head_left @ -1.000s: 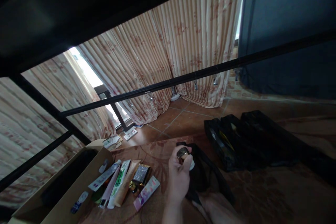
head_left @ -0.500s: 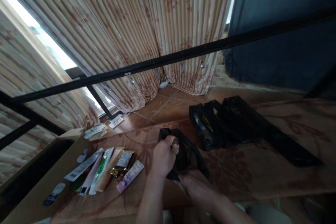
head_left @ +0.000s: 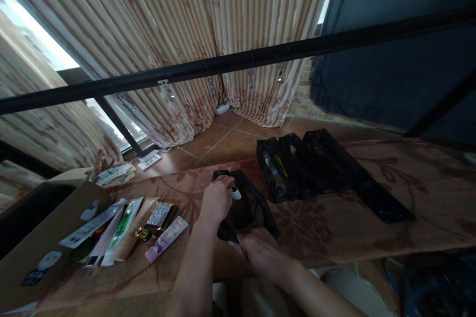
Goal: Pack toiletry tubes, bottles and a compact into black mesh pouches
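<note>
A black mesh pouch stands open in front of me on the patterned cloth. My left hand is closed over its left side, around a small brown-and-white item whose kind I cannot make out. At the pouch's near edge, my right hand is closed on the rim, its fingertips partly hidden. Left of my arms lie several cosmetic tubes, among them a pink-purple tube, a green-and-white tube and a tan tube. Beside them rests a glittery silver-topped case.
A cardboard box stands at the left. To the right lies a black organizer with several pockets and a long flap. A dark metal rail crosses beyond the cloth, before striped curtains.
The view has shifted, so everything sits further left and slightly higher or lower. The small item at my left fingers now shows its white part over the pouch opening. My right hand keeps the rim.
</note>
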`<state>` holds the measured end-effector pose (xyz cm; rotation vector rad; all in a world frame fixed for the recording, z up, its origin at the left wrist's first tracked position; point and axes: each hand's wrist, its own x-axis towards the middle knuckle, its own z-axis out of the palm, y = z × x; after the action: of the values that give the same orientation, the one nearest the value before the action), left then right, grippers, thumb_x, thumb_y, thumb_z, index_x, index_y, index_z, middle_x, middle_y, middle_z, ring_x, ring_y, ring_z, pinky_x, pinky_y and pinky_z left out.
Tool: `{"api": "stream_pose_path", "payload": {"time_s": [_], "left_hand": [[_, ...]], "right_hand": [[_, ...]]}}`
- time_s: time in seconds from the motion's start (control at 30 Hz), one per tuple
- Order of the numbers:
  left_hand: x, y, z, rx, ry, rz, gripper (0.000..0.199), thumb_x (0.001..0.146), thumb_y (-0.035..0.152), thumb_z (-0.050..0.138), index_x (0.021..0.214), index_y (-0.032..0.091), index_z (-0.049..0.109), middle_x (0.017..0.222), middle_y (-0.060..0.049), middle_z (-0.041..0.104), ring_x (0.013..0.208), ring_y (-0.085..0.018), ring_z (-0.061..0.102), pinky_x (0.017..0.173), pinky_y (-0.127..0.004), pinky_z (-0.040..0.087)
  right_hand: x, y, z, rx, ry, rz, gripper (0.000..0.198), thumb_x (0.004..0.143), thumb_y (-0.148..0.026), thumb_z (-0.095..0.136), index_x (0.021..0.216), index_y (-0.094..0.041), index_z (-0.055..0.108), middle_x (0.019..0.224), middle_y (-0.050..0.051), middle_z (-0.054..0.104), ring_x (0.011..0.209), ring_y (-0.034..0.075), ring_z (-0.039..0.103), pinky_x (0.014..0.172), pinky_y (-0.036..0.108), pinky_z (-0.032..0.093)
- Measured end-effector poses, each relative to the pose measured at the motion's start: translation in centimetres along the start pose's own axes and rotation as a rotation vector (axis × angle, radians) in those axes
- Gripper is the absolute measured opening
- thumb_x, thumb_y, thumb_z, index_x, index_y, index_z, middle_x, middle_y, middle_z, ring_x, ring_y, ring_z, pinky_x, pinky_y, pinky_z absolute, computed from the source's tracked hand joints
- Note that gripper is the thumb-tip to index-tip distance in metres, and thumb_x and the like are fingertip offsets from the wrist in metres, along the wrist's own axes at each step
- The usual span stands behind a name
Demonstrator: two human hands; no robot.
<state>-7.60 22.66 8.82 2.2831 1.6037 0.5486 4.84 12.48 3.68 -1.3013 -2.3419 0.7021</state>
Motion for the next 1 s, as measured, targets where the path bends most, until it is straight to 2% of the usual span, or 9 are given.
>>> {"api": "stream_pose_path", "payload": {"time_s": [0.13,0.23,0.33,0.47,0.57,0.67,0.9,1.0], "left_hand": [[-0.1,-0.3,0.0,-0.150,0.097,0.078,0.038,0.081,0.008,0.053,0.116,0.019,0.064,0.124,-0.010,0.065,0.111,-0.025,0.063,0.099,-0.036,0.047],[-0.4,-0.9,-0.6,-0.279,0.208,0.152,0.033,0.085,0.012,0.053,0.114,0.021,0.064,0.120,-0.008,0.067,0.115,-0.022,0.061,0.101,-0.036,0.046],[-1.0,-2.1,-1.2,-0.341,0.336,0.157,0.029,0.086,0.013,0.053,0.111,0.020,0.066,0.116,-0.008,0.068,0.112,-0.021,0.062,0.100,-0.036,0.047],[-2.1,-3.7,-1.5,-0.339,0.405,0.062,0.030,0.085,0.012,0.052,0.110,0.020,0.067,0.111,-0.008,0.071,0.104,-0.020,0.065,0.093,-0.035,0.050],[-2.9,-4.4,-1.3,-0.310,0.382,-0.036,0.031,0.085,0.011,0.051,0.109,0.020,0.068,0.108,-0.008,0.072,0.094,-0.021,0.068,0.086,-0.035,0.052],[-3.5,-4.6,-1.3,-0.304,0.350,-0.075,0.029,0.084,0.013,0.052,0.106,0.019,0.069,0.103,-0.008,0.074,0.086,-0.021,0.069,0.083,-0.035,0.053],[-4.2,-5.1,-2.2,-0.311,0.428,-0.162,0.027,0.084,0.018,0.054,0.106,0.018,0.070,0.104,-0.009,0.074,0.086,-0.021,0.069,0.081,-0.033,0.052],[-4.4,-5.9,-2.7,-0.269,0.475,-0.276,0.028,0.084,0.019,0.053,0.106,0.017,0.070,0.101,-0.010,0.074,0.086,-0.022,0.069,0.080,-0.032,0.051]], "right_hand": [[-0.1,0.0,0.0,-0.022,-0.017,0.014,0.033,0.099,-0.033,0.042,0.085,-0.019,0.068,0.092,0.008,0.075,0.091,0.021,0.069,0.077,0.026,0.042],[-0.1,0.0,-0.3,-0.025,-0.027,0.025,0.032,0.099,-0.034,0.041,0.092,-0.018,0.068,0.092,0.008,0.075,0.090,0.020,0.069,0.076,0.025,0.042],[0.1,-0.1,-0.5,-0.004,-0.030,0.020,0.030,0.099,-0.033,0.041,0.091,-0.020,0.067,0.093,0.007,0.075,0.089,0.020,0.069,0.075,0.025,0.041],[0.1,0.0,-0.4,0.003,-0.048,0.044,0.033,0.100,-0.034,0.038,0.091,-0.021,0.066,0.090,0.006,0.074,0.085,0.019,0.068,0.071,0.025,0.039],[0.0,0.1,-0.2,0.003,-0.046,0.051,0.036,0.101,-0.035,0.034,0.090,-0.021,0.065,0.083,0.005,0.072,0.081,0.020,0.068,0.068,0.027,0.038],[0.1,0.2,-0.1,0.050,-0.043,0.044,0.039,0.102,-0.035,0.032,0.088,-0.021,0.065,0.083,0.005,0.071,0.084,0.020,0.068,0.070,0.026,0.039],[0.1,0.1,0.3,-0.011,-0.025,0.099,0.041,0.102,-0.038,0.031,0.095,-0.019,0.067,0.089,0.009,0.072,0.088,0.021,0.067,0.075,0.027,0.042],[0.1,0.2,0.4,0.012,-0.031,0.082,0.042,0.103,-0.038,0.030,0.093,-0.020,0.067,0.089,0.007,0.072,0.088,0.021,0.067,0.076,0.028,0.042]]}}
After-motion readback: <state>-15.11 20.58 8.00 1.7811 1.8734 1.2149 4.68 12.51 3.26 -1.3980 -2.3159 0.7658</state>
